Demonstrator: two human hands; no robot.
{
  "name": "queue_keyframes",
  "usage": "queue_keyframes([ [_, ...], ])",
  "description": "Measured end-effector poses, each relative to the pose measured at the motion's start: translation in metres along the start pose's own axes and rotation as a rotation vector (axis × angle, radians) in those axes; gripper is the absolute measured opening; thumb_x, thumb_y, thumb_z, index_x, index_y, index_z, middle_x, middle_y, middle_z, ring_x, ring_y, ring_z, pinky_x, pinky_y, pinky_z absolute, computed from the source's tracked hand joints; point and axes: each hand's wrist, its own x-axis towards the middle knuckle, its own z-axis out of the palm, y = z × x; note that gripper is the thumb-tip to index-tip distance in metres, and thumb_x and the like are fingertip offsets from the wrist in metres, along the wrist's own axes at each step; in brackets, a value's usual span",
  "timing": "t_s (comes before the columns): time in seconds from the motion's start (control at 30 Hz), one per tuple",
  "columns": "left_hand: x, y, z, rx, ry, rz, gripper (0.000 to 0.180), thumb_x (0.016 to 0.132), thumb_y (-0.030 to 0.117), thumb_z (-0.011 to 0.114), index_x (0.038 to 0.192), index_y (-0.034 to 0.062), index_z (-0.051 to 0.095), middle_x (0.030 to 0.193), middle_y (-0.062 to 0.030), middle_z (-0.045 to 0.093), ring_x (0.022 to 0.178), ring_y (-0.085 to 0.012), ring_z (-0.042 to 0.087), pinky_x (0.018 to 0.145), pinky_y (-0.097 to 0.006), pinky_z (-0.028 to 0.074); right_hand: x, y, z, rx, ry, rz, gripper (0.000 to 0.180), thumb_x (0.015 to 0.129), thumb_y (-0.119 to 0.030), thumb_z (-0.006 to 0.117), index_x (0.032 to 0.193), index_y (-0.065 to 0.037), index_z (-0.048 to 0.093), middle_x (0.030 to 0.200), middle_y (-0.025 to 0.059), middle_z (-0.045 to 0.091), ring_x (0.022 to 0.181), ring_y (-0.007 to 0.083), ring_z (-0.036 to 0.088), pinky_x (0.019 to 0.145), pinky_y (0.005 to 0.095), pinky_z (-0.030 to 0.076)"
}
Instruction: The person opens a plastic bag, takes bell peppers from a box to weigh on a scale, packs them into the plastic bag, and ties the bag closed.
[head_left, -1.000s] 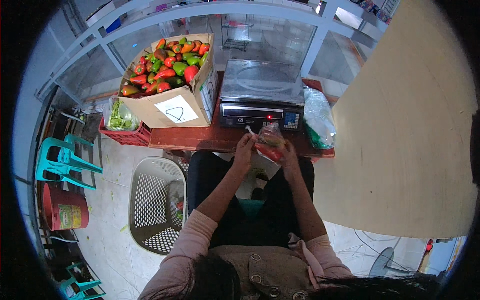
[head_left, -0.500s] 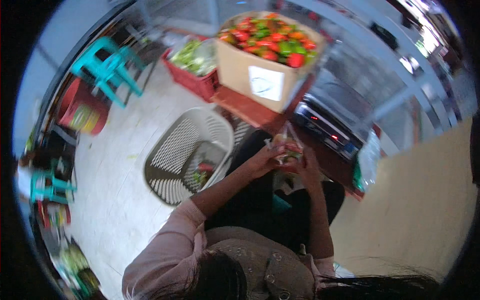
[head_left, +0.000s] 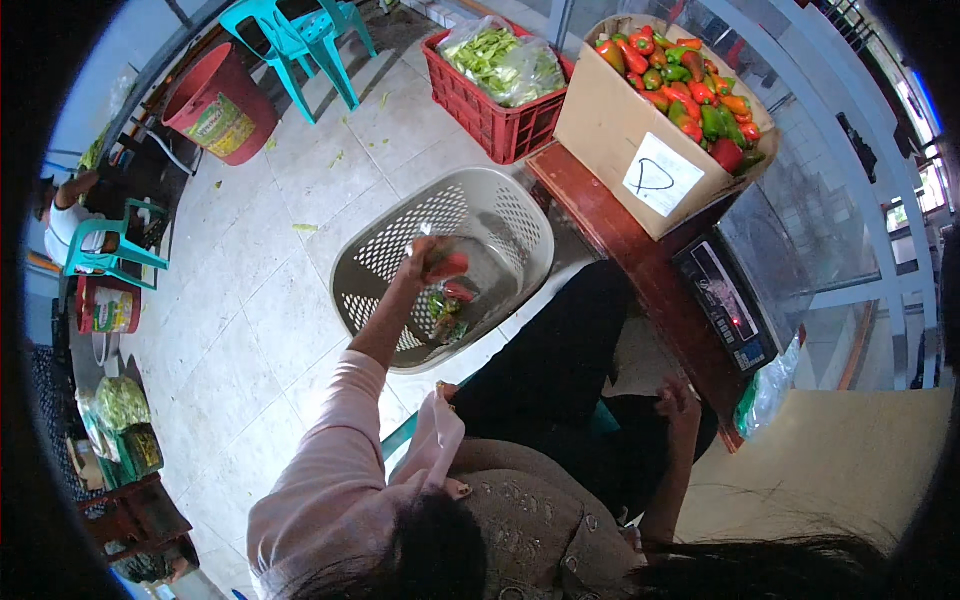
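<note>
My left hand (head_left: 424,262) reaches into the grey-beige plastic laundry-style basket (head_left: 350,262) on the floor. Its closed fingers grip the gathered top of a small clear plastic bag of peppers (head_left: 450,267), with red showing through. Beneath this bag, more small bags (head_left: 440,305) with red and green contents lie at the bottom of the basket. By my right knee, my right hand (head_left: 680,402) hovers with fingers loosely bent and apart, holding nothing. A large cardboard box (head_left: 610,125) full of red, orange and green peppers (head_left: 690,90) stands beyond the basket, at the right.
A digital scale (head_left: 725,300) sits on the low reddish-brown bench (head_left: 650,285), beside clear plastic bags (head_left: 770,390). A red crate (head_left: 490,120) holds bagged green vegetables. Farther left are a red bucket (head_left: 225,105), teal chairs (head_left: 300,40) and a seated person (head_left: 72,225).
Both hands were together at the small bag over my lap. My left hand has carried it left into the basket; my right hand has let go and dropped back toward my knee.
</note>
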Motion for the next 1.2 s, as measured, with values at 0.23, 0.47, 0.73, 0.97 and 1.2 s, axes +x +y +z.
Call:
queue_keyframes([
  [0.23, 0.008, -0.162, -0.143, 0.788, 0.515, -0.265, 0.044, 0.067, 0.04, 0.07, 0.094, 0.0085, 0.056, 0.092, -0.0067, 0.057, 0.08, -0.0183, 0.056, 0.063, -0.034, 0.046, -0.027, -0.003, 0.009, -0.009, 0.06, 0.146, 0.025, 0.08, -0.018, 0.057, 0.099, -0.003, 0.058, 0.08, 0.0045, 0.058, 0.067, 0.0095, 0.052, 0.062, 0.0236, 0.044],
  [0.47, 0.025, -0.197, -0.137, 0.785, 0.15, -0.429, 0.041, 0.068, 0.036, 0.068, 0.096, 0.0086, 0.054, 0.093, -0.0069, 0.056, 0.082, -0.0197, 0.055, 0.065, -0.036, 0.045, -0.025, -0.002, 0.003, -0.166, 0.177, 0.041, 0.025, 0.08, -0.015, 0.057, 0.101, -0.002, 0.057, 0.082, 0.0076, 0.059, 0.071, 0.0128, 0.056, 0.067, 0.0274, 0.046],
  [0.73, 0.048, -0.202, -0.144, 0.777, -0.043, -0.458, 0.039, 0.07, 0.03, 0.067, 0.099, 0.0088, 0.052, 0.095, -0.0072, 0.055, 0.084, -0.0212, 0.055, 0.068, -0.038, 0.045, -0.02, -0.024, 0.021, -0.266, 0.047, 0.002, 0.024, 0.08, -0.013, 0.055, 0.101, -0.001, 0.056, 0.089, 0.0129, 0.06, 0.082, 0.0223, 0.059, 0.073, 0.0312, 0.046],
  [0.97, 0.062, -0.168, -0.156, 0.56, -0.239, -0.299, 0.038, 0.071, 0.026, 0.066, 0.102, 0.0089, 0.051, 0.096, -0.0074, 0.054, 0.085, -0.0226, 0.054, 0.07, -0.039, 0.045, -0.012, 0.006, -0.013, -0.185, 0.264, -0.123, 0.021, 0.079, -0.011, 0.056, 0.097, 0.0, 0.058, 0.088, 0.0128, 0.061, 0.081, 0.0228, 0.058, 0.072, 0.032, 0.045],
  [1.2, 0.046, -0.121, -0.066, 0.308, 0.073, -0.008, 0.019, 0.083, 0.017, 0.05, 0.094, 0.0016, 0.051, 0.067, -0.005, 0.052, 0.043, -0.0143, 0.045, 0.036, -0.027, 0.036, -0.027, 0.078, -0.093, -0.231, 1.024, 0.099, 0.015, 0.075, -0.007, 0.057, 0.088, 0.0, 0.059, 0.083, 0.0112, 0.059, 0.076, 0.0171, 0.057, 0.068, 0.0277, 0.045],
])
